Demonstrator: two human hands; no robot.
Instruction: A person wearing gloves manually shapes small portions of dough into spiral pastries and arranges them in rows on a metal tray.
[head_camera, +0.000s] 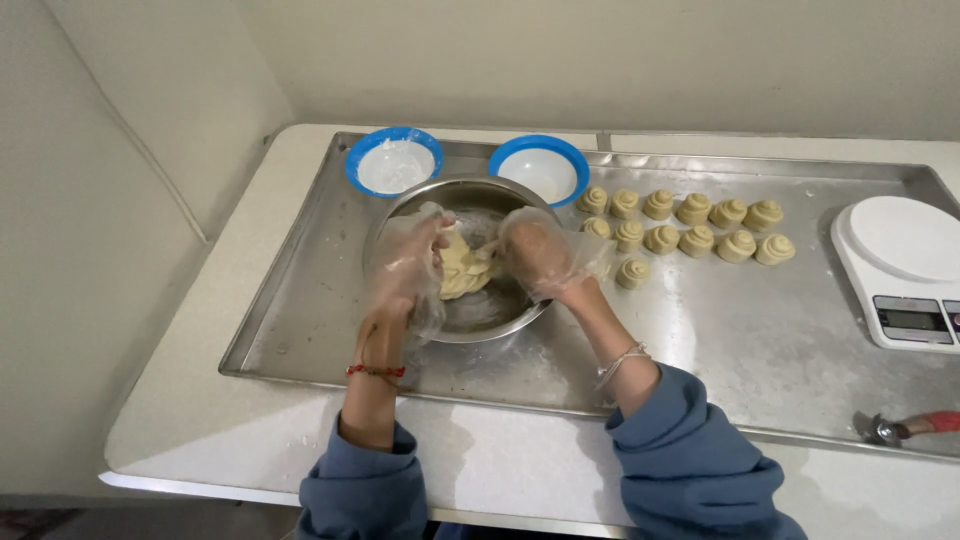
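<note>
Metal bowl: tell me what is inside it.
Inside the metal bowl lies pale yellow dough, gripped by the gloved left hand and right hand. The hands cover part of the dough and the bowl's bottom beneath them.

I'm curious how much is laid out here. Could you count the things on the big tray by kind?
Shaped dough pieces: 13
Blue-rimmed bowls: 2
Steel mixing bowl: 1
Lump of dough in the mixing bowl: 1
White kitchen scale: 1
Total: 18

Both the left hand and right hand, in clear gloves, grip the lump.
</note>
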